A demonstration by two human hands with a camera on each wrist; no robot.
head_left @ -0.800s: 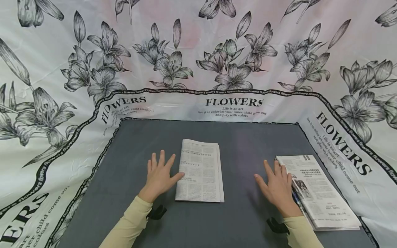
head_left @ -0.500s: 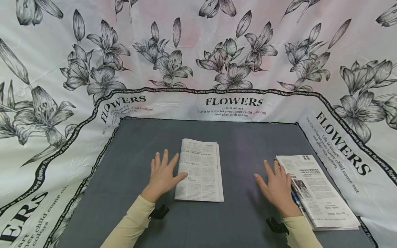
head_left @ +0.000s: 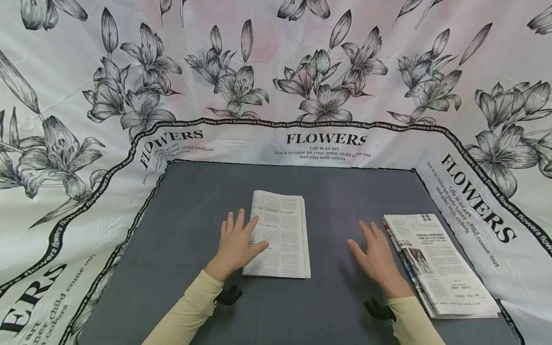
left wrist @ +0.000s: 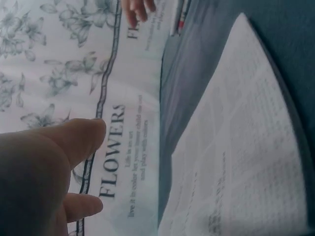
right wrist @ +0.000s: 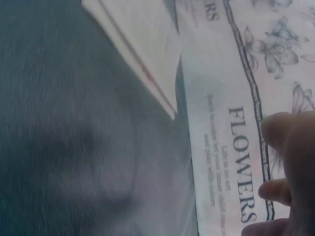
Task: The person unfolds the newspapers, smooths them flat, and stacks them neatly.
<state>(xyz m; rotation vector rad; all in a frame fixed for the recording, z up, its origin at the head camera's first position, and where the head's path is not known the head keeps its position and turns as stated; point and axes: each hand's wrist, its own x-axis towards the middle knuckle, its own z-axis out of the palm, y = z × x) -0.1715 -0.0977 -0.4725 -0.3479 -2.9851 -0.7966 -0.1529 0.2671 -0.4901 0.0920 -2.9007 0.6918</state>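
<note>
A folded newspaper (head_left: 282,239) lies flat near the middle of the grey table. My left hand (head_left: 237,247) is spread over its left edge, thumb and a fingertip overlapping the paper in the head view; whether they touch it I cannot tell. In the left wrist view the same newspaper (left wrist: 236,162) fills the right side, apart from the thumb. To the right, a stack of folded newspapers (head_left: 444,268) lies at a slant. My right hand (head_left: 379,256) hovers just left of that stack, fingers extended and holding nothing. The stack (right wrist: 142,49) shows at the top of the right wrist view.
The grey table surface (head_left: 207,187) ends at a dark-edged border. Behind and at both sides hangs a white cloth (head_left: 241,143) printed with lilies and the word FLOWERS. Each wrist wears a black band, such as the left band (head_left: 229,295).
My left hand has moved right, over the middle newspaper's edge. My right hand has shifted left, away from the stack, uncovering its left edge. The newspapers stay put.
</note>
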